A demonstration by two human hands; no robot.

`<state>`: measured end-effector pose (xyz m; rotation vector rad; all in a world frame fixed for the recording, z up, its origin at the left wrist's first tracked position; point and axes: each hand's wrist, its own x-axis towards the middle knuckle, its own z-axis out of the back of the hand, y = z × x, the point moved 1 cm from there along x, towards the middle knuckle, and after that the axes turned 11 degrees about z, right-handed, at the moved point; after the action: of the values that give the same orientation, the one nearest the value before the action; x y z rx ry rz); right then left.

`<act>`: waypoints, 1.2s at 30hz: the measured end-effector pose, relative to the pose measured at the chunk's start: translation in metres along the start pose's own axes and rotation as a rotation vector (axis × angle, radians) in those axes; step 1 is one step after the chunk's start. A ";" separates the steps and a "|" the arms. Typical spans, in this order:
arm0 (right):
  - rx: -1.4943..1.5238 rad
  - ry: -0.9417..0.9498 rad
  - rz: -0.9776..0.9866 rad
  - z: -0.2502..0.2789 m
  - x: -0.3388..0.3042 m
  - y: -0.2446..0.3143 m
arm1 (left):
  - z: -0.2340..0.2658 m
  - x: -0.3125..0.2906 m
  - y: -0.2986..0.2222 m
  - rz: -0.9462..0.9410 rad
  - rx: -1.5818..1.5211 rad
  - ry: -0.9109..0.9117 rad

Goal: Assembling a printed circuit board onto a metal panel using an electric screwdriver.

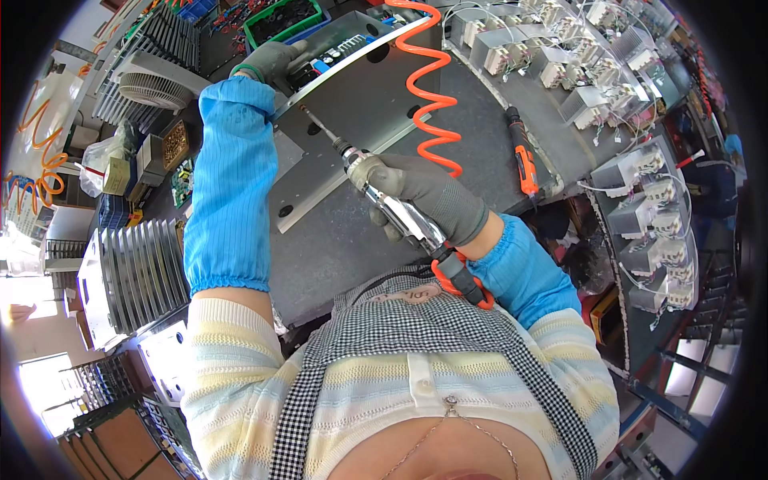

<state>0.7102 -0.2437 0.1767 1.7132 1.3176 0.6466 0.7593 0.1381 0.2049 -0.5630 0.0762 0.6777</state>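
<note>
My right hand (424, 192), in a grey glove, is wrapped round a silver pneumatic screwdriver (400, 212). Its long thin bit slants up to the left, the tip close to the panel of a grey sheet-metal housing (344, 136). At the upper left corner of that housing is my left hand (270, 64), also gloved, with its fingers bent over the edge; some of them are hidden. Beside it, inside the housing, sit blue and black electrical parts (336, 56). An orange hose loops at the screwdriver's rear end.
A coiled orange air hose (432, 88) hangs over the housing. An orange-and-black power screwdriver (524, 164) lies to the right. Metal assemblies with white connectors (576, 64) crowd the far right. Finned metal parts (144, 276) and a box of brass-coloured small parts (175, 144) stand left; a green bin (280, 32) lies beyond.
</note>
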 end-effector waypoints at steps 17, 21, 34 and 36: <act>0.046 -0.018 0.008 -0.010 -0.010 -0.005 | -0.002 -0.005 -0.002 0.054 -0.101 0.009; -0.039 -0.029 -0.028 0.002 -0.011 -0.006 | -0.003 0.002 -0.007 -0.001 -0.178 0.070; -1.564 0.723 0.283 0.163 -0.001 0.004 | 0.009 -0.016 -0.025 0.119 -0.227 0.278; -1.911 0.824 0.282 0.210 0.029 -0.001 | 0.009 -0.010 -0.014 0.105 -0.140 0.277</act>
<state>0.8883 -0.2818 0.0687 -0.0555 0.2943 1.9663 0.7585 0.1281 0.2213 -0.7893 0.3211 0.7077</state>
